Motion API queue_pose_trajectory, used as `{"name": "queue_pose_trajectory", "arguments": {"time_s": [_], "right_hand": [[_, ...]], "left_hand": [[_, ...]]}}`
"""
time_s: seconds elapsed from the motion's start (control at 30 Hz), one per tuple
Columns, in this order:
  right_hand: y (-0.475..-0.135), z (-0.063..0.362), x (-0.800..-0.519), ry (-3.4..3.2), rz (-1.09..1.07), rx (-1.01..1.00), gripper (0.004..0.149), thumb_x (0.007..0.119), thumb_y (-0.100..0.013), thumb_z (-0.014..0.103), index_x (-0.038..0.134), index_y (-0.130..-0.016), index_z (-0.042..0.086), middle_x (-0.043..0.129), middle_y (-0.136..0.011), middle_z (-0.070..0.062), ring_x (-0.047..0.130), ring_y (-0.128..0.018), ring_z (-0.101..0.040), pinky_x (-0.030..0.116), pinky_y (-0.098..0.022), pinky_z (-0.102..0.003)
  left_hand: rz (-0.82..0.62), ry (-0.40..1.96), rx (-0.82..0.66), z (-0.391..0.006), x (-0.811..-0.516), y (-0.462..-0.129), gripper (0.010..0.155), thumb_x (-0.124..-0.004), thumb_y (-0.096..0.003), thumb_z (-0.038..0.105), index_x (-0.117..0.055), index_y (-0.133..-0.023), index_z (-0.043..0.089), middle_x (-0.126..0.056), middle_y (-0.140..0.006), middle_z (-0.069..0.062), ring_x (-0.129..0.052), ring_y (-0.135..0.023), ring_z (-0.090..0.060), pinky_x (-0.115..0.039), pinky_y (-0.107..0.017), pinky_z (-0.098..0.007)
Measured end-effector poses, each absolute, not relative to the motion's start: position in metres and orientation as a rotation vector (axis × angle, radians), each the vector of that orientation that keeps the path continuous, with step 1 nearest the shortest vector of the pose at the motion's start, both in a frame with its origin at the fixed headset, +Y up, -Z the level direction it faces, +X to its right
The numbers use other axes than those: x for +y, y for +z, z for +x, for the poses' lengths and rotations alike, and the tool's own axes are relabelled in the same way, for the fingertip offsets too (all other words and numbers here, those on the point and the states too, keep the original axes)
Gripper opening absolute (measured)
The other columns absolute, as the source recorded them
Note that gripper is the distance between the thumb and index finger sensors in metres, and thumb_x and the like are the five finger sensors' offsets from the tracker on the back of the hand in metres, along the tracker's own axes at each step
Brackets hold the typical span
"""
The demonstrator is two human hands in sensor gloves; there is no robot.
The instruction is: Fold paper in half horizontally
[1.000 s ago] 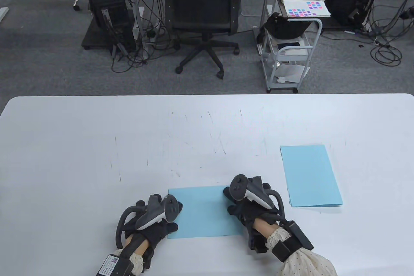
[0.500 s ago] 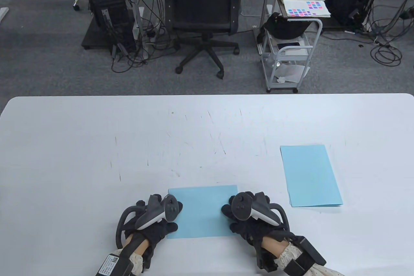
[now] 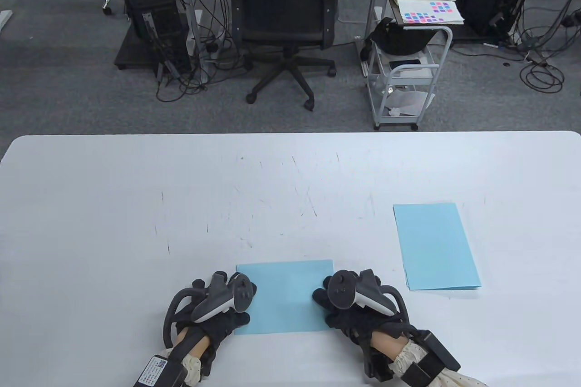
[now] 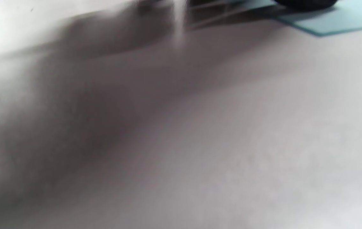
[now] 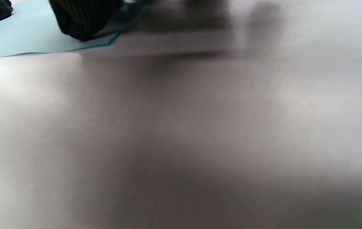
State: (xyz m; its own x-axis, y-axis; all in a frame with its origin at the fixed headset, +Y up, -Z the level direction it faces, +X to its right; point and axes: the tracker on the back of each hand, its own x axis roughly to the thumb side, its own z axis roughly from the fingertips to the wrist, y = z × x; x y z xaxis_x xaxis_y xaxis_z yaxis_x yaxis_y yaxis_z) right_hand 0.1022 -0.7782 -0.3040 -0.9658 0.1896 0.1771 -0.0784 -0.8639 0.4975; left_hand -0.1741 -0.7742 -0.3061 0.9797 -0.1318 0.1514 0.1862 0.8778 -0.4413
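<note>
Sliding down the sheet's right edge since a second ago, the right hand is pressing fingers flat on the folded blue paper; the left hand is pinning its left edge near the table's front. Being thin, light and slippery, the paper is best handled by its edges.

my left hand rests on the left edge of the folded blue paper, my right hand on its right edge; a second blue sheet lies apart on the white table.
</note>
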Motion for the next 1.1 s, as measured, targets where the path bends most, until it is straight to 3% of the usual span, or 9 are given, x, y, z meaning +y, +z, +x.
{"name": "queue_pose_trajectory", "arguments": {"time_s": [0.4,0.6,0.73,1.1], "right_hand": [[-0.305,0.102,-0.779,2.884,0.334,0.770,0.062,0.069,-0.049,0.042,0.039,-0.102,0.049,0.021,-0.117,0.020,0.008,-0.108,-0.030,0.006,-0.072,-0.065],[-0.305,0.102,-0.779,2.885,0.336,0.768,0.062,0.069,-0.049,0.042,0.038,-0.102,0.050,0.020,-0.117,0.020,0.007,-0.108,-0.030,0.006,-0.072,-0.065],[-0.306,0.103,-0.780,2.881,0.337,0.767,0.062,0.069,-0.049,0.042,0.038,-0.102,0.050,0.020,-0.116,0.020,0.008,-0.108,-0.030,0.006,-0.072,-0.065],[-0.306,0.103,-0.780,2.873,0.337,0.770,0.061,0.069,-0.049,0.042,0.038,-0.101,0.050,0.020,-0.116,0.021,0.008,-0.108,-0.030,0.006,-0.072,-0.065]], "left_hand": [[-0.411,-0.106,-0.165,-0.128,-0.740,-0.321,0.064,-0.065,-0.0436,0.051,-0.036,-0.100,0.062,-0.035,-0.117,0.031,-0.036,-0.118,-0.009,-0.036,-0.090,-0.050],[-0.460,-0.115,-0.226,-0.087,-0.747,-0.329,0.058,-0.066,-0.0451,0.047,-0.047,-0.098,0.063,-0.043,-0.115,0.035,-0.036,-0.117,-0.008,-0.036,-0.090,-0.049],[-0.472,-0.145,-0.232,-0.069,-0.752,-0.333,0.059,-0.065,-0.0453,0.047,-0.045,-0.098,0.063,-0.040,-0.115,0.036,-0.034,-0.117,-0.007,-0.035,-0.090,-0.048],[-0.506,-0.236,-0.207,-0.059,-0.766,-0.340,0.060,-0.065,-0.0450,0.049,-0.041,-0.098,0.063,-0.036,-0.115,0.037,-0.044,-0.114,-0.003,-0.042,-0.089,-0.045]]}}
